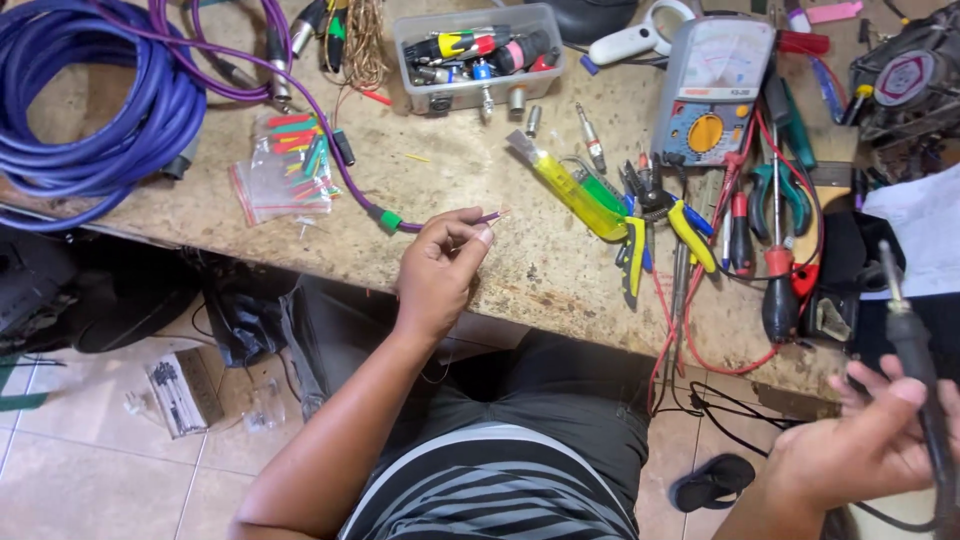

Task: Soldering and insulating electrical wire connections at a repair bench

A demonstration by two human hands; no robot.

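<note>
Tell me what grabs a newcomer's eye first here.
Probably the left hand at centre, pinching the stripped end of a thin purple cable over the speckled stone workbench. At lower right, the right hand grips a black soldering iron. The thick coil of purple cable fills the top left corner.

Purple cable coil (80, 100) cut off left; soldering iron (915, 360) cord cropped.
</note>
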